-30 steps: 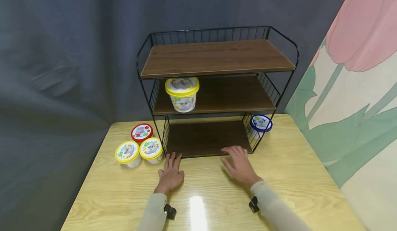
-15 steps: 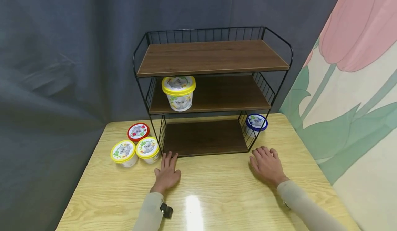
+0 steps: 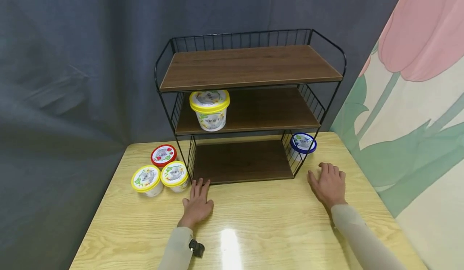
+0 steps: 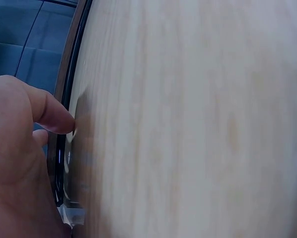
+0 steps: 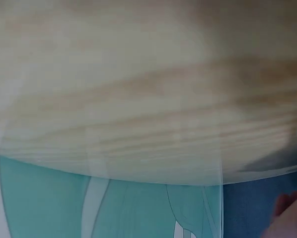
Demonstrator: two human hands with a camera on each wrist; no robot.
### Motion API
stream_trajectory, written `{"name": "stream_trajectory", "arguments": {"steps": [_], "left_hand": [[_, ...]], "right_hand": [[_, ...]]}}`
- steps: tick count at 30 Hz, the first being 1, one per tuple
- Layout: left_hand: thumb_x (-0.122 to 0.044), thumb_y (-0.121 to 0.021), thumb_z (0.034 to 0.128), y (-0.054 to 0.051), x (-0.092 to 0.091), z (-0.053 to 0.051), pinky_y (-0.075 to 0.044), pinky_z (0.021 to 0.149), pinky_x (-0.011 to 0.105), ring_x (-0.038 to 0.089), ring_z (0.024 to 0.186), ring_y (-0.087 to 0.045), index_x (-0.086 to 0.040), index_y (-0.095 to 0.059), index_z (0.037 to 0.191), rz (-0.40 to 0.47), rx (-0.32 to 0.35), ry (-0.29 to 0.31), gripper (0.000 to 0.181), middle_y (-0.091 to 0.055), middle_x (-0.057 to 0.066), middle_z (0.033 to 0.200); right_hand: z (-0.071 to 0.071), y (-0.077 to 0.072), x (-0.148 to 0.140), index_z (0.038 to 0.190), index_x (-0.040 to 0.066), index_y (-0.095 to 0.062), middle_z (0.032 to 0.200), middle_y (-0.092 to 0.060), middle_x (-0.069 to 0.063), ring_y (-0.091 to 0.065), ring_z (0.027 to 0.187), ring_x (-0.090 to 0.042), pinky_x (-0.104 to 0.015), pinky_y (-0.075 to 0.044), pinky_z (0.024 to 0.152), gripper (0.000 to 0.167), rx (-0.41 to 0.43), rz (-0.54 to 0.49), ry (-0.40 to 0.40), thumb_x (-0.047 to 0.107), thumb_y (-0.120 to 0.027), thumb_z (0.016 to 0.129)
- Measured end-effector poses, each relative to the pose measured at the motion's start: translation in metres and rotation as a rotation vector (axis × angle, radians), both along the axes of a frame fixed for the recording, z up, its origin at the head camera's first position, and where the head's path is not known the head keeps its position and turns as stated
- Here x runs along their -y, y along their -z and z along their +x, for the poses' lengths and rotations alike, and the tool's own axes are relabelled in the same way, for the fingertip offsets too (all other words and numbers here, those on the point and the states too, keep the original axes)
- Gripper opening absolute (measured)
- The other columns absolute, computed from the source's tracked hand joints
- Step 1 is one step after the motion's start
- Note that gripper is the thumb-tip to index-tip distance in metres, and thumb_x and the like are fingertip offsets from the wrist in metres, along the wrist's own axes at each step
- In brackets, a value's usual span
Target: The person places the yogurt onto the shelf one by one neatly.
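Head view: left hand (image 3: 197,209) and right hand (image 3: 330,187) grasping nothing, we judge the round white blue-lidded tub (image 3: 305,139), just right of the brown-shelved black wire rack (image 3: 261,109), light, smooth, best held beneath its rim.

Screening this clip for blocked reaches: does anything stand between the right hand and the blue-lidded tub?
Nothing visible does: only tabletop shows between the right hand and the blue-lidded tub. The front right rack post crosses the tub in the head view, but the hand is outside it.
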State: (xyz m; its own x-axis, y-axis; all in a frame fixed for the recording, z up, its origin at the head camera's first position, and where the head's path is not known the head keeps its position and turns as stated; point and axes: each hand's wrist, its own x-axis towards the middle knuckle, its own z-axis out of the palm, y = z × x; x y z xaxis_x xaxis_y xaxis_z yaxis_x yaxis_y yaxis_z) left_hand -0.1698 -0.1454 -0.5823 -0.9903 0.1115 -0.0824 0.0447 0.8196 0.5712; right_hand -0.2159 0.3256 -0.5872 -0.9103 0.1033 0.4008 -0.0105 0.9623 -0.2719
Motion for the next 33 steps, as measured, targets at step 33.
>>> {"name": "stream_trajectory", "arguments": {"steps": [33], "left_hand": [[-0.023, -0.048, 0.0926, -0.004, -0.004, 0.003, -0.029, 0.082, 0.052, 0.034, 0.155, -0.005, -0.021, -0.029, 0.157, -0.059, -0.045, -0.017, 0.068, -0.017, 0.009, 0.167]], "right_hand": [[-0.061, 0.008, 0.015, 0.132, -0.004, -0.045, 0.121, -0.057, -0.030, -0.046, 0.118, -0.048, -0.062, -0.023, 0.095, 0.068, 0.059, -0.144, 0.015, 0.044, -0.064, 0.088]]}}
